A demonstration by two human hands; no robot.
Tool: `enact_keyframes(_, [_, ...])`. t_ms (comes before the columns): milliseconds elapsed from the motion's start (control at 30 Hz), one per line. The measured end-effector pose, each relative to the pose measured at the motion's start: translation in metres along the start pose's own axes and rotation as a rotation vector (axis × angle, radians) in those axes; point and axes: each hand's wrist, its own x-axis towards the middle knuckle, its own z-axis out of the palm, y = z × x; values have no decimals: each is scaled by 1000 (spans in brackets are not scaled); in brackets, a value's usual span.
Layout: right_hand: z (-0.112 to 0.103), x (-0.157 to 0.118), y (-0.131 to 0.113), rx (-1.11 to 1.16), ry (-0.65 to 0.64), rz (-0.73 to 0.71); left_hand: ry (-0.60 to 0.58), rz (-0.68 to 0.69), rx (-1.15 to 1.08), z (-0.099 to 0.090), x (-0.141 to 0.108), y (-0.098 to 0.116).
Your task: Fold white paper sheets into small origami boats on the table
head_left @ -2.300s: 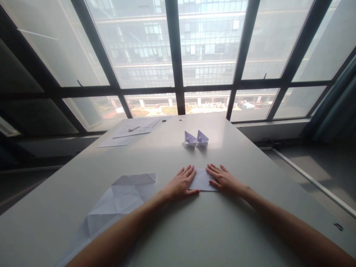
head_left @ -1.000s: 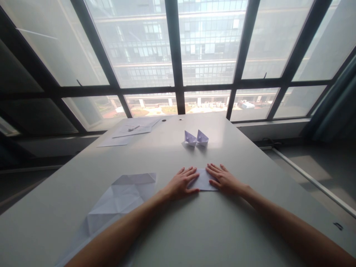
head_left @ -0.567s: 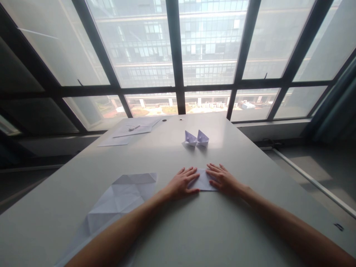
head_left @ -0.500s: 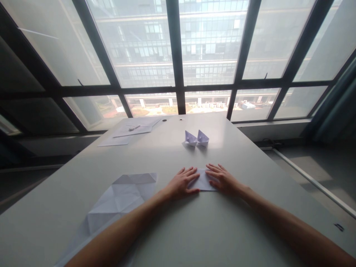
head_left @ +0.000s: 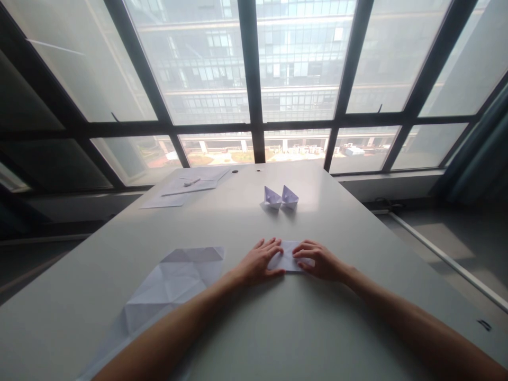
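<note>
A small folded sheet of white paper (head_left: 288,256) lies flat on the white table between my hands. My left hand (head_left: 262,260) rests on its left side, fingers stretched out and spread. On the right side, my right hand (head_left: 317,259) has its fingers bent, with the fingertips touching the paper; no grip on an edge shows. Just beyond the hands stand two folded paper boats (head_left: 272,198), side by side and almost touching. A large creased sheet of paper (head_left: 170,280) lies to the left, partly hidden under my left forearm.
Several flat white sheets (head_left: 178,185) lie at the table's far left, with a slim pen-like object (head_left: 192,182) on top. The white table (head_left: 337,227) ends near a large window. A dark mark (head_left: 484,324) is near the right edge.
My right hand has curled its fingers from lying flat and shifted slightly; more of the folded paper shows. My left hand stays nearly in place.
</note>
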Motion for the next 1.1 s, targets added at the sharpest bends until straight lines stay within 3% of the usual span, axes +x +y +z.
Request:
enact_keyframes(233, [-7,0,-11,-99,-97,-43,9,8,4,0,0,-1])
enact_keyframes(600, [0,1,-3,-10,-35,-14,34,-6,-33,4,2,-5])
enact_keyframes(900, [4,2,-7,80,56,145,467,-18,-136,-6,0,-3])
enact_keyframes(1100, [11,5,-1,379,232,306,673,-8,-90,-6,0,-2])
